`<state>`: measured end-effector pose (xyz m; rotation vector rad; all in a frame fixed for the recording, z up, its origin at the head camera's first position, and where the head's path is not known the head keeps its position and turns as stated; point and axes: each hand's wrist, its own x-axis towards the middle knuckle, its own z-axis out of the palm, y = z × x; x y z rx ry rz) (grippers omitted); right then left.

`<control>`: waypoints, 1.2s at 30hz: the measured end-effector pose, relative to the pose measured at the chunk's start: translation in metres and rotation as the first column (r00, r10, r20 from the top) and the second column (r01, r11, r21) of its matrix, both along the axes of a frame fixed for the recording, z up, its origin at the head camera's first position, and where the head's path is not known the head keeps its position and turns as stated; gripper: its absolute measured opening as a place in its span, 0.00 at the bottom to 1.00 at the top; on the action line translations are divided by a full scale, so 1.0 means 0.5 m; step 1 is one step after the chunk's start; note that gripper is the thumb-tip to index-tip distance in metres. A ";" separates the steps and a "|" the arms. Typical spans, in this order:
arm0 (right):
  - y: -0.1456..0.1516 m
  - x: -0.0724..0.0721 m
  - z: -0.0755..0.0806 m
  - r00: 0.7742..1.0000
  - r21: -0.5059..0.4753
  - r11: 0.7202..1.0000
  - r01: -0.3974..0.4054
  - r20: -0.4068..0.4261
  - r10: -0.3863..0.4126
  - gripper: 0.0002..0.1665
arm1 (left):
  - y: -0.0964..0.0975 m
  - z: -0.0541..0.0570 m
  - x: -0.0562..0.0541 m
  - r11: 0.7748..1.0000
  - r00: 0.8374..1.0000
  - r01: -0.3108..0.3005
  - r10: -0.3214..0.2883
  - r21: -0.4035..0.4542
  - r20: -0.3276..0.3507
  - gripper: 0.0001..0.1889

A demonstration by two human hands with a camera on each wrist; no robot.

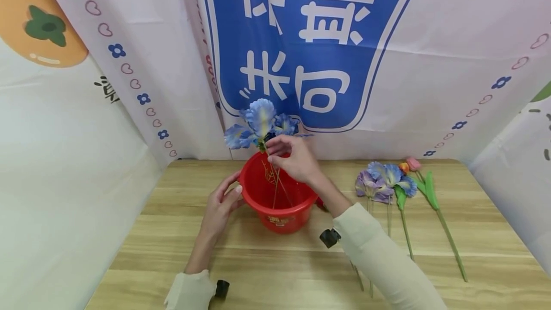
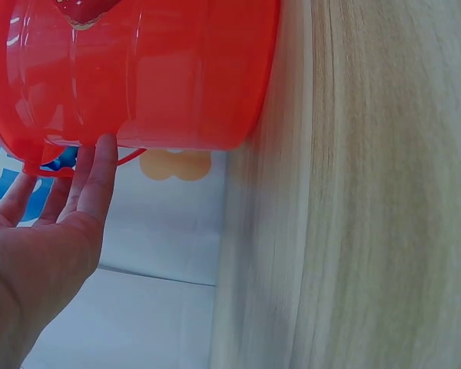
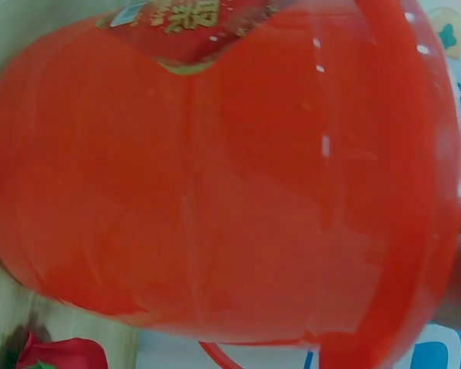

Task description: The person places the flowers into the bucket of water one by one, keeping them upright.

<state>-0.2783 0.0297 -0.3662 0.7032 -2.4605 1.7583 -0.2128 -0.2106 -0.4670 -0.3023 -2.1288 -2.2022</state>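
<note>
A red plastic bucket (image 1: 286, 222) stands on the wooden table. My left hand (image 1: 220, 207) holds its left rim, thumb at the top edge and fingers along the outside; the left wrist view shows those fingers (image 2: 100, 177) against the wall near the thin red handle (image 2: 131, 157). Over the far rim, my right hand (image 1: 297, 159) pinches the thin stem of a blue artificial iris (image 1: 260, 117). More blue blooms (image 1: 285, 124) cluster beside it, and thin stems (image 1: 276, 188) slant down inside the bucket. In the right wrist view the bucket wall (image 3: 192, 192) hides most of this hand.
Right of the bucket lie purple flowers (image 1: 371, 186), blue irises (image 1: 389, 174) and tulips with green stems (image 1: 449, 238). A red rose (image 3: 61, 355) lies close by the bucket. A printed cloth backdrop (image 1: 172, 61) rises behind the table's back edge.
</note>
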 end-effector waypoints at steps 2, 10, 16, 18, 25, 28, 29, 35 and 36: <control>-0.008 -0.001 -0.003 1.000 0.020 1.000 -0.012 0.005 0.011 0.18 | -0.001 0.001 0.001 1.000 1.000 0.000 0.000 0.009 0.003 0.27; -0.031 -0.005 -0.019 1.000 0.088 0.996 -0.016 -0.003 0.017 0.17 | -0.003 0.002 0.003 1.000 1.000 0.001 -0.001 0.024 -0.007 0.26; -0.039 -0.007 -0.036 0.997 0.105 0.994 0.003 0.073 -0.011 0.17 | -0.001 0.001 0.003 1.000 1.000 -0.005 0.005 0.022 -0.007 0.26; -0.040 -0.007 -0.037 0.996 0.120 0.993 0.013 0.087 -0.023 0.18 | 0.000 0.001 0.003 1.000 1.000 -0.006 0.006 0.015 -0.003 0.26; -0.038 -0.014 -0.041 0.994 0.158 0.987 0.043 0.096 -0.059 0.16 | 0.002 -0.001 0.002 1.000 1.000 -0.008 0.008 0.025 -0.013 0.26; -0.033 -0.015 -0.042 0.993 0.166 0.985 0.050 0.094 -0.067 0.16 | 0.007 -0.006 0.003 0.999 0.999 -0.033 0.034 0.037 -0.021 0.26; -0.031 -0.014 -0.041 0.993 0.166 0.985 0.050 0.094 -0.066 0.16 | 0.009 -0.008 0.003 0.998 0.999 -0.046 0.047 0.045 -0.024 0.25; -0.014 -0.011 -0.033 0.992 0.147 0.987 0.058 0.100 -0.073 0.17 | 0.022 -0.012 0.010 0.990 0.993 -0.113 0.117 0.084 -0.034 0.24; -0.011 -0.010 -0.032 0.992 0.139 0.989 0.058 0.103 -0.073 0.18 | 0.023 -0.012 0.010 0.989 0.992 -0.118 0.122 0.085 -0.035 0.24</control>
